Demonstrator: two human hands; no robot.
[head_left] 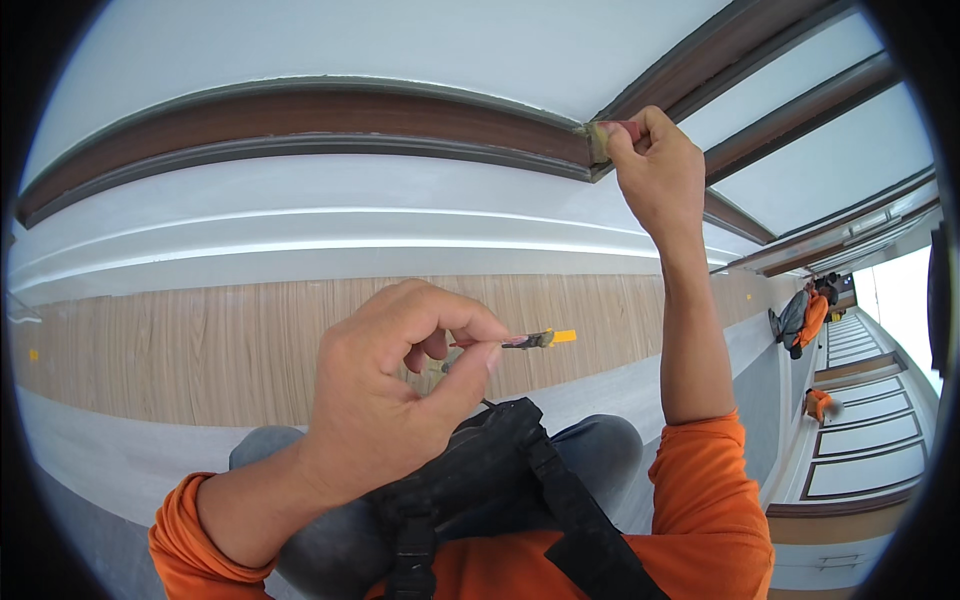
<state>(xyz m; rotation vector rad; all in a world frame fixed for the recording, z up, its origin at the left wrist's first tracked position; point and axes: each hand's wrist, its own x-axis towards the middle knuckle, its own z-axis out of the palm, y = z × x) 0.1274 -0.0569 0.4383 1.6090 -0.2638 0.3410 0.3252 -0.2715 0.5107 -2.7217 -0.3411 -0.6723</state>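
At the upper right my right hand (656, 165) is closed on a small flat red and tan piece (603, 141). It presses this piece against the corner where two lengths of brown wall moulding (400, 118) meet; its exact kind cannot be made out. My left hand (405, 370), low in front of me over the floor, pinches a thin tool (522, 342) between thumb and forefinger. The tool's dark, lumpy tip points right, and the curled fingers hide the rest of it.
White wall panels (300, 45) and a white skirting (300, 228) border wood-patterned floor planks (200, 350). Yellow tape (565, 336) marks the floor. A black strapped bag (480, 455) lies at my lap. People in orange (812, 318) work farther along the corridor at right.
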